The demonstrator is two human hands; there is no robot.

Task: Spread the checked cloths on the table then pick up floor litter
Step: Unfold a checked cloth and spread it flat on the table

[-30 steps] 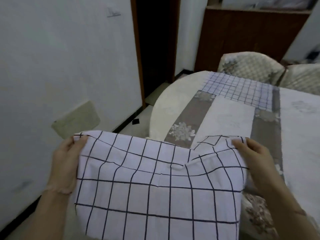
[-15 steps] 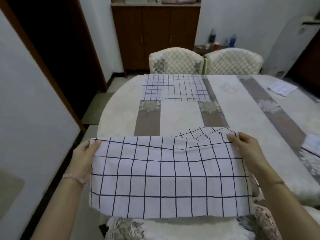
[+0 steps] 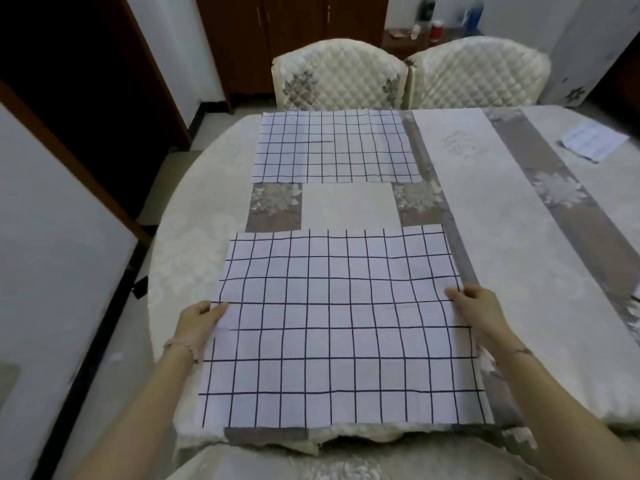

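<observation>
A white cloth with a dark grid, the near checked cloth [image 3: 341, 323], lies flat on the near side of the table [image 3: 502, 244]. My left hand [image 3: 199, 323] pinches its left edge and my right hand [image 3: 479, 311] pinches its right edge. A second checked cloth [image 3: 334, 147] is spread flat at the far side of the table. A small black scrap of litter [image 3: 140, 287] lies on the floor by the wall on the left.
Two quilted cream chairs [image 3: 339, 79] stand beyond the table, with a brown cabinet [image 3: 291, 32] behind them. A folded checked cloth [image 3: 594, 142] rests at the far right of the table. A dark doorway [image 3: 79, 84] opens on the left. Another chair back [image 3: 311, 462] is right below me.
I turned from the wall to face the table. The cloth that hung crumpled between my hands now lies flat on the near tabletop, my hands on its side edges.
</observation>
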